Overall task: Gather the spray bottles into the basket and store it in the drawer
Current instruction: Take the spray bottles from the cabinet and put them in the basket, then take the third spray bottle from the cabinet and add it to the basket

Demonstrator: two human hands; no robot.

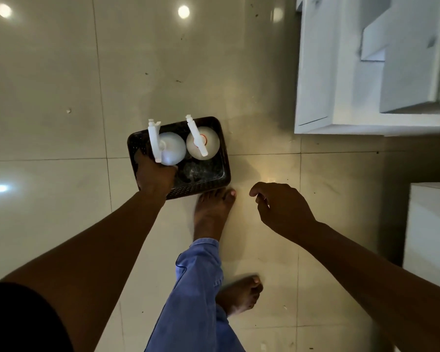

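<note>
A dark perforated basket (214, 179) rests on the tiled floor in front of my feet. Two white spray bottles stand upright in it. My left hand (154, 177) grips the left spray bottle (172, 147) low on its body, over the basket's left side. The right spray bottle (206, 146) stands free in the basket's far right corner, with an orange ring at its neck. My right hand (281, 208) hovers to the right of the basket, fingers loosely curled and holding nothing.
White cabinetry with pulled-out drawers (381, 72) stands at the upper right. Another white unit (429, 224) is at the right edge. My bare feet (214, 214) touch the basket's near edge. Glossy floor tiles (61, 85) spread to the left.
</note>
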